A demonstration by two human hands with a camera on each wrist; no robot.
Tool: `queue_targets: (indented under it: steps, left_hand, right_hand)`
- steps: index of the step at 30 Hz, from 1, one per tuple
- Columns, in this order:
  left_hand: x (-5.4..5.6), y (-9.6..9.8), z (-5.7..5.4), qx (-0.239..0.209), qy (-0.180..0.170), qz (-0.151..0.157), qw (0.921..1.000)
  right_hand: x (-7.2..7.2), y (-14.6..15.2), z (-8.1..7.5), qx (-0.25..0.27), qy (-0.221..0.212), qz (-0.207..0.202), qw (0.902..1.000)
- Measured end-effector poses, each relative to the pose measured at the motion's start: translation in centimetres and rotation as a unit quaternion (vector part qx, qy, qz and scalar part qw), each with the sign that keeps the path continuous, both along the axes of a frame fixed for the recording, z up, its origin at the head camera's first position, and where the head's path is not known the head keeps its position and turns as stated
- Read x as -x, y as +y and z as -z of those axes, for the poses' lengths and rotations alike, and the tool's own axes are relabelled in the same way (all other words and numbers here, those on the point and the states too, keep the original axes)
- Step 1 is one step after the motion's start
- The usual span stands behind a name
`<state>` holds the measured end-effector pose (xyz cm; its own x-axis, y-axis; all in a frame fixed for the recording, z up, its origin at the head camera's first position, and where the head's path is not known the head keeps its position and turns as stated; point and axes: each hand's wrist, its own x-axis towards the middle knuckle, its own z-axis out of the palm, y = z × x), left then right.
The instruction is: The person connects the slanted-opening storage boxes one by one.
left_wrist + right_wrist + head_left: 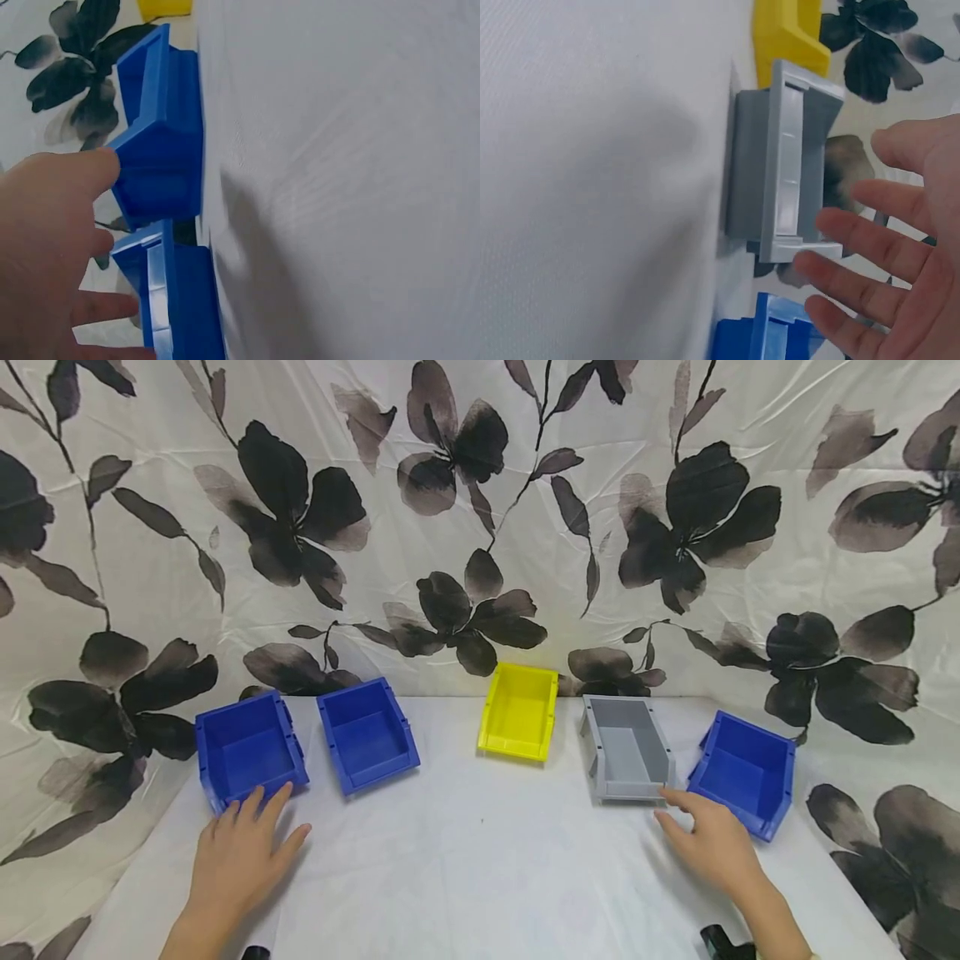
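My left hand, fingers spread and nearly straight, hovers at the front edge of the leftmost blue bin. A second blue bin stands just right of that one. In the left wrist view the thumb overlaps the corner of the nearer blue bin. Over on the right, my right hand has its fingers loosely extended in front of the grey bin and the right blue bin. Its palm and separated fingers show with nothing held in the right wrist view.
A yellow bin stands at the back middle of the white table. A flowered cloth hangs behind and beside it. Dark objects show at the bottom edge by each wrist.
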<state>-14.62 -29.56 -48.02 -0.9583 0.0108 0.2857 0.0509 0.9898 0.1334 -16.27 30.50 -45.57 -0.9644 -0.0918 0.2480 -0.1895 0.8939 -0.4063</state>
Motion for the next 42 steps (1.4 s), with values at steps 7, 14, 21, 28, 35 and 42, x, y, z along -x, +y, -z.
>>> queue_targets:
  steps: [7,14,21,28,35,42]
  left_hand:
    - [0.0,-0.4,-1.6,-0.024,0.082,0.025,0.9960]
    - [0.2,-1.1,-2.5,-0.025,0.063,0.018,0.9976]
    - [0.6,-2.3,-3.1,-0.047,0.044,-0.006,0.9979]
    - [0.4,-4.0,-3.8,-0.073,0.049,-0.020,0.9959]
    - [0.4,-5.3,-4.0,-0.103,0.039,-0.047,0.9928]
    - [0.9,-5.8,-3.9,-0.180,0.044,-0.069,0.9802]
  right_hand:
    - [0.0,-0.4,0.2,0.041,0.052,-0.011,0.9977]
    - [0.1,-0.6,0.6,0.048,0.036,-0.007,0.9982]
    - [-0.3,0.2,0.2,0.069,0.047,0.004,0.9965]
    - [-0.8,1.9,-1.1,0.068,0.091,0.026,0.9932]
    - [-1.2,3.8,-1.9,0.082,0.109,0.073,0.9880]
    - [-1.0,6.0,-2.1,0.104,0.135,0.121,0.9779]
